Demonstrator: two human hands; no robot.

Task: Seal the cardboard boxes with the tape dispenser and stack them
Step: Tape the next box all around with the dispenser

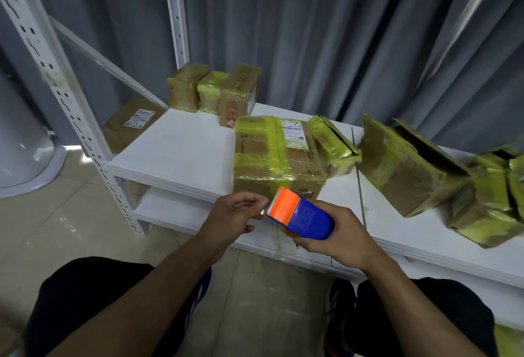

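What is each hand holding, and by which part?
The right hand grips the tape dispenser by its blue body; left hand pinches the tape end at its orange front.

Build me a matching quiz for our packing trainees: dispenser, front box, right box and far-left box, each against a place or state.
Things:
1 dispenser
2 front box
3 right box
4 far-left box

States:
A flaps open
B gripped by the right hand
C lower than the shelf, behind the rack post
D taped shut, white label on top

Pairs: 1-B, 2-D, 3-A, 4-C
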